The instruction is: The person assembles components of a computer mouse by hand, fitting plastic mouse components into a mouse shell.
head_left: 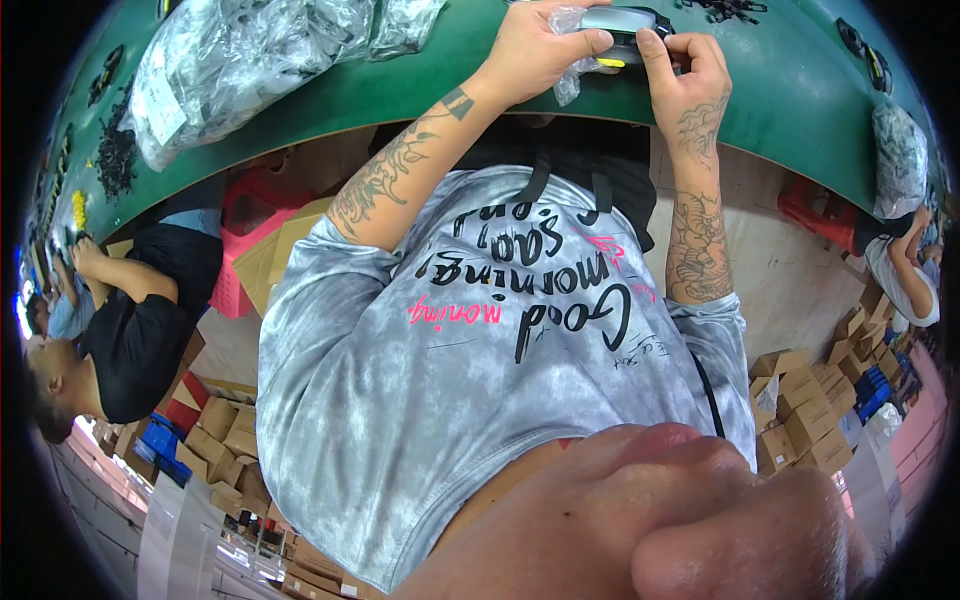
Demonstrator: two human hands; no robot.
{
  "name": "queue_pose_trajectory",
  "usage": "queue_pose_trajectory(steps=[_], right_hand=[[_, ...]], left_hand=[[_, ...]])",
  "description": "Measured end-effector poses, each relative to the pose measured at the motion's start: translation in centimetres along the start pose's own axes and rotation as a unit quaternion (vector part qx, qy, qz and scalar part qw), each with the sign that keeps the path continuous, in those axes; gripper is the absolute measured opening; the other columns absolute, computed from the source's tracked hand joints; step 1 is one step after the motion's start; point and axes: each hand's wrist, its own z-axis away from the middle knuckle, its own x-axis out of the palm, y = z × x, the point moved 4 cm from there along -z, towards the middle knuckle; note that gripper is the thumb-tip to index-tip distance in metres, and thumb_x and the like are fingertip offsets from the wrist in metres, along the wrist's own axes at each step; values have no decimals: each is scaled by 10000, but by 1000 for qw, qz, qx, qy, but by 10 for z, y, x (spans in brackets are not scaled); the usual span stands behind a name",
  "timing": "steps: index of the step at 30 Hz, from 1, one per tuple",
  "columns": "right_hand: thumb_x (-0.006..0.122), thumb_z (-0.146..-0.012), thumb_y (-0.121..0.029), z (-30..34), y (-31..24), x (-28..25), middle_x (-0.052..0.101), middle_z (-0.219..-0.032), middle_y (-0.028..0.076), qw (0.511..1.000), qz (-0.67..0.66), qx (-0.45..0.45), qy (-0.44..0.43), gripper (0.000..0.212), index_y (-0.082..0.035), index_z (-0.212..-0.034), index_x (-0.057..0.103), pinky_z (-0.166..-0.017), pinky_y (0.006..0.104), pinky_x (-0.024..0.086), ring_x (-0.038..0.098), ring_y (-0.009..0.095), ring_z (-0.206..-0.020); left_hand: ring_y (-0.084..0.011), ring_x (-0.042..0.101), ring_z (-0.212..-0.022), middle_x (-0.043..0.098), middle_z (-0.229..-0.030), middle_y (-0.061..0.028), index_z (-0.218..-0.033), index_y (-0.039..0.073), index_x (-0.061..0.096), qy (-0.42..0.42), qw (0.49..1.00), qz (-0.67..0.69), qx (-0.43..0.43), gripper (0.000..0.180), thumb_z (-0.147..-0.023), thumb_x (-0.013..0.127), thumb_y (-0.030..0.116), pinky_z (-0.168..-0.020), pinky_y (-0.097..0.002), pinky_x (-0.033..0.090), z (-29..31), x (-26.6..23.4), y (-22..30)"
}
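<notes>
My left hand (535, 45) and right hand (690, 70) both pinch a small grey-and-black device (620, 22) in its clear plastic wrapper (568, 75) over the green table (790, 90).

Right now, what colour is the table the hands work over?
Green: the table shows best in the head view, under both hands.

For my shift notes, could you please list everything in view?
Small device: one, grey and black with a yellow spot, held in both hands.
Clear wrap: one, under the device.
Worktable: one, green, curving across the top.
Plastic bags of parts: several, clear, table's left.
Stool: one, red, left.
Cardboard boxes: many, brown, floor.
Co-worker: one, black shirt, left.
Left hand: gripping the device.
Right hand: pinching the device.
</notes>
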Motion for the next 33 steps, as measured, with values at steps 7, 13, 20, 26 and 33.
queue_pose_trajectory(steps=[7,13,20,26,33], right_hand=[[835,-849,-220,2,9,10,577,-1224,121,938,-287,161,-111,702,15,-1391,455,-972,323,474,566,178,-1114],[824,-858,-181,6,13,17,573,-1229,92,940,-308,104,-105,683,5,-1406,460,-1004,329,459,565,188,-1140],[867,-838,-193,8,30,18,555,-1276,93,900,-417,69,-110,753,5,-1430,447,-1057,347,419,539,206,-1198],[824,-893,-281,0,21,7,620,-1218,105,863,-476,119,-123,747,27,-1450,432,-1000,307,463,602,175,-1096],[727,-933,-118,1,59,23,669,-1146,96,833,-498,214,-110,436,10,-1309,548,-927,286,507,647,158,-1040]], left_hand=[[-45,526,-655,680,-957,-28,-1385,-54,582,-21,999,46,-2,441,-951,653,-24,-588,-205,460,-1,1,-3],[-61,568,-691,690,-977,-43,-1375,-39,595,-9,1000,17,4,427,-950,635,-39,-615,-206,488,-1,-6,-14],[-174,701,-995,697,-1184,-126,-1394,-50,561,-36,984,170,-26,458,-952,664,10,-846,-321,619,-6,-2,-1],[-163,699,-978,688,-1203,-114,-1427,-43,531,-59,990,124,6,497,-952,670,6,-841,-320,620,-6,-2,-3],[-159,680,-1019,667,-1220,-100,-1446,-33,509,-94,987,132,5,523,-943,652,-30,-877,-335,608,-6,-2,-1]])
